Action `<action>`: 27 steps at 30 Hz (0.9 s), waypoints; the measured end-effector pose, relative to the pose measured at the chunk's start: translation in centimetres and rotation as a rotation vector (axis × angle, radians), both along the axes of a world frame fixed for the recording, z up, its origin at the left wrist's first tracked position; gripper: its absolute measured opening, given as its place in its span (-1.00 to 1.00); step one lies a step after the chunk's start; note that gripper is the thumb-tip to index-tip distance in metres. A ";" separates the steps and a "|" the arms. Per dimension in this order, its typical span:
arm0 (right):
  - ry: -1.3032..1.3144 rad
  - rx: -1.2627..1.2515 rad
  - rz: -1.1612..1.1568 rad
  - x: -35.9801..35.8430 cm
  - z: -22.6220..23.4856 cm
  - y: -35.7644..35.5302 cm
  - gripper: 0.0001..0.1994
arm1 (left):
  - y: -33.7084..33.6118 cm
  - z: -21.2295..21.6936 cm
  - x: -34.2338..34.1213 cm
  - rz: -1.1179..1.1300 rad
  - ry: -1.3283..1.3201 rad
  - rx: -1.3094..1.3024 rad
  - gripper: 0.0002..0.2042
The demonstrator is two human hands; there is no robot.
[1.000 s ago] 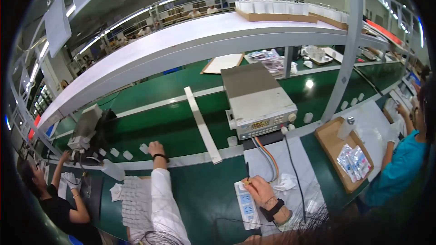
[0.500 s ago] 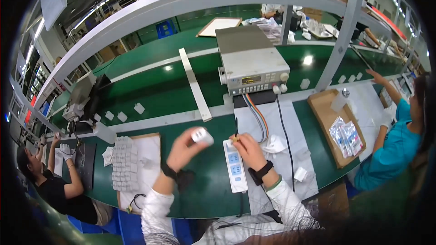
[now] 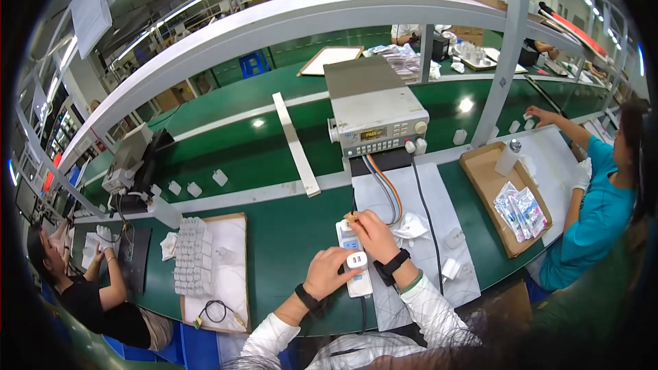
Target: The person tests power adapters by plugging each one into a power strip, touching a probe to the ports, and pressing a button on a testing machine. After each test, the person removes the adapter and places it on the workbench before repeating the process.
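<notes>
My left hand (image 3: 330,270) holds a small white plug adapter (image 3: 356,260) against the white power strip (image 3: 354,281) lying on the green bench. My right hand (image 3: 372,233) rests on the far end of that strip, fingers pinched on a thin probe near its top. A black band sits on each wrist. Orange and blue leads (image 3: 381,188) run from the grey bench meter (image 3: 375,114) down toward my right hand.
A tray of several white adapters (image 3: 192,264) lies on a white sheet to my left. Loose adapters (image 3: 455,238) sit on the white mat at right. A cardboard tray (image 3: 488,177) holds packets. One person sits at left (image 3: 103,294), another in teal at right (image 3: 596,205).
My left hand has brought the white adapter down from mid-air onto the power strip. My right hand has stayed on the strip's far end. The view has tilted slightly.
</notes>
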State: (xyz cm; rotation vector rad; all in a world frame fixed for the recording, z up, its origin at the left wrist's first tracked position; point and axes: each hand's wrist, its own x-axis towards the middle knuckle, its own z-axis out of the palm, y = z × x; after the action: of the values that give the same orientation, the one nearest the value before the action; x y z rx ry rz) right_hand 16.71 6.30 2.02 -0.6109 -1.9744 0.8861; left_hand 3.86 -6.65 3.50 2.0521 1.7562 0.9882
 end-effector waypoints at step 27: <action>-0.040 -0.120 0.035 -0.5 1.2 -0.1 -0.79 | 5.0 -1.2 -4.8 0.138 -0.347 -0.111 -0.51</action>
State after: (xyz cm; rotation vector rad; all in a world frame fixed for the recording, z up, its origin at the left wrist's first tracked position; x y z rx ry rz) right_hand 16.19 6.18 3.20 -0.6685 -1.9834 1.0272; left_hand -0.98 -1.66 2.33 1.5968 1.7379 1.1749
